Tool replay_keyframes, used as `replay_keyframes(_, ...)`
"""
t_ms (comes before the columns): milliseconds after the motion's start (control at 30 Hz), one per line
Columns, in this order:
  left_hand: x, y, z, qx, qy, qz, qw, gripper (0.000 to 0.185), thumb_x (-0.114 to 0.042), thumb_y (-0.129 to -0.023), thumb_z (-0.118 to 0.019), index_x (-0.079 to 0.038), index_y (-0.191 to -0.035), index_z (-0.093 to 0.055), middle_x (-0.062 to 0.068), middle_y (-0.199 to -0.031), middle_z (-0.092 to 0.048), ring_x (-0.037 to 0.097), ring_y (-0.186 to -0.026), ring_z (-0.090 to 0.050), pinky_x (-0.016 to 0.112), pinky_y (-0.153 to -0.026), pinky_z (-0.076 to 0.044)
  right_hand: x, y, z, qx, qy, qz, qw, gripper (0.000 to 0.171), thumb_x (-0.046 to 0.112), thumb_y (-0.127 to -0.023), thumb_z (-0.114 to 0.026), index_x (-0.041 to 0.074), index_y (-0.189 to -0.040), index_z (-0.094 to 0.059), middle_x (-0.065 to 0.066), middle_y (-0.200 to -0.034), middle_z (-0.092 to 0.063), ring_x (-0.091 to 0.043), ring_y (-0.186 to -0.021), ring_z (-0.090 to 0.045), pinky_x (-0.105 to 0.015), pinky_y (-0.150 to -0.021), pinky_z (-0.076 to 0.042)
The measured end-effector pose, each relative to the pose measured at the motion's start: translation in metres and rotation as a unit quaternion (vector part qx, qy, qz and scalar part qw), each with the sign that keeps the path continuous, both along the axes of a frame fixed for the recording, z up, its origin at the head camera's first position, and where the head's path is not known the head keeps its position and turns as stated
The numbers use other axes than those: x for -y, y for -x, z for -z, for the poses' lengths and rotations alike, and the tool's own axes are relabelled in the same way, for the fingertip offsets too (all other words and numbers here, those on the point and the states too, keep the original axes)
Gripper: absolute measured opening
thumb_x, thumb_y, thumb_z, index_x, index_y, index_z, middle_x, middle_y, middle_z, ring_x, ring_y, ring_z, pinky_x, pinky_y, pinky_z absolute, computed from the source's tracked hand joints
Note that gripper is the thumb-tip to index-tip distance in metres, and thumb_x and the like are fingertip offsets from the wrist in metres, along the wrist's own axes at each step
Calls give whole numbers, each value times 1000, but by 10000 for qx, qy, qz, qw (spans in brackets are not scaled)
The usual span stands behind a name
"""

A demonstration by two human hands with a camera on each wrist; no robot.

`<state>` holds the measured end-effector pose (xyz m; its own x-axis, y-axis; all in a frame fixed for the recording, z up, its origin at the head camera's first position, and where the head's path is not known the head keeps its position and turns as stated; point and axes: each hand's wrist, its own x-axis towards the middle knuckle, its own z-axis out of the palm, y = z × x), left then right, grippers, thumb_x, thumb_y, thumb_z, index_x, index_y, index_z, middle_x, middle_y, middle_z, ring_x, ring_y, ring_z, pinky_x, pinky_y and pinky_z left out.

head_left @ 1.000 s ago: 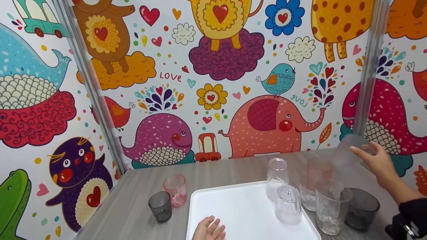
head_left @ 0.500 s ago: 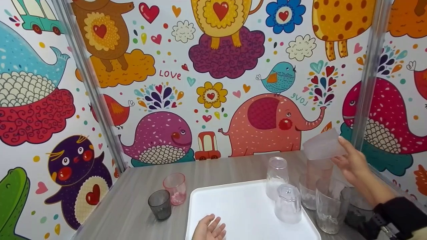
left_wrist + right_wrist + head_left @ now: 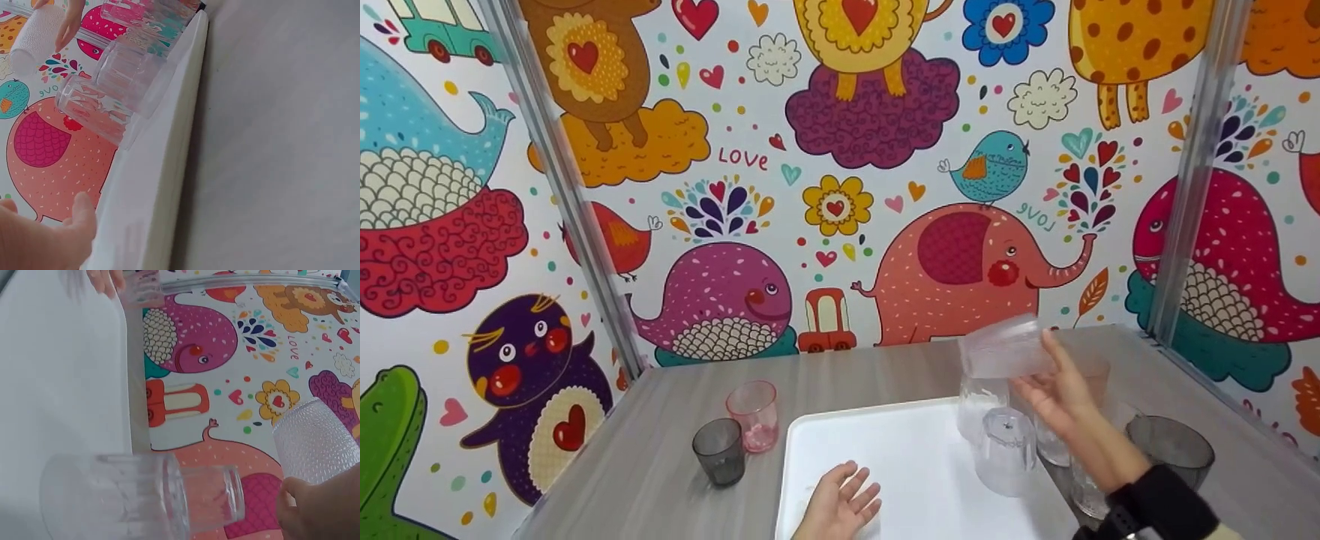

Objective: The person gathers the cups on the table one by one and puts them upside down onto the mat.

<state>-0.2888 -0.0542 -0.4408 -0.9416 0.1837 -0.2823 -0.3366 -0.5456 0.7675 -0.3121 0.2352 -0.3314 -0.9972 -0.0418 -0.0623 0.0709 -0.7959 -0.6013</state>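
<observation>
held cup: frosted, dimpled clear plastic cup (image 3: 1003,347), lying sideways in the air above the far right part of the tray, over the upside-down cups
right hand: right hand (image 3: 1054,394) grasps the frosted cup, fingers wrapped round its side; dark sleeve at the wrist
left hand: left hand (image 3: 840,510) lies flat with fingers spread on the near edge of the white rectangular plastic tray (image 3: 900,457), nothing in it
on tray: two clear ribbed plastic cups upside down, far one (image 3: 979,401) and near one (image 3: 1005,454), just beside each other, right side of tray
right of tray: a cluster of clear tumblers (image 3: 1057,442) partly hidden by the right arm; smoky grey plastic cup (image 3: 1174,450) upright, further right
left of tray: small dark grey cup (image 3: 719,451) and pink translucent cup (image 3: 754,415), both upright, just beside each other
surface: grey wood-grain table (image 3: 645,480)
back: cartoon animal wall panels (image 3: 840,187)
</observation>
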Motion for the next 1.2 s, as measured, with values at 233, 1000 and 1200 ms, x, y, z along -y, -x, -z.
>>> replay_keyframes(233, -18, 7, -18, -283, 297, 171, 9990, 64, -22, -80, -45, 2, -128, -11, 25, -128, -23, 37, -109, -37, 41, -85, -37, 36, 3, 22, 203, 422, -232, 9986, 67, 39, -77, -53, 16, -127, -15, -5, -119, -26, -19, -111, -34, -30, -89, -34)
replay_keyframes(1000, -51, 18, -47, -777, 362, 291, 9959, 75, -37, -72, -58, -1, -127, -21, 20, -117, -36, 29, -93, -47, 37, -79, -42, 86, -8, 70, 154, -378, -702, 9967, 76, 43, -79, -47, 3, -128, -6, -13, -121, -24, -18, -96, -47, -33, -90, -33)
replay_keyframes(1200, -49, 18, -45, -829, 281, 290, 9957, 71, -26, -74, -59, 4, -126, -21, 21, -117, -31, 31, -95, -47, 37, -81, -41, 90, -10, 72, 86, -477, -774, 9958, 75, 42, -80, -47, 3, -129, -6, -12, -117, -30, -18, -95, -48, -34, -91, -32)
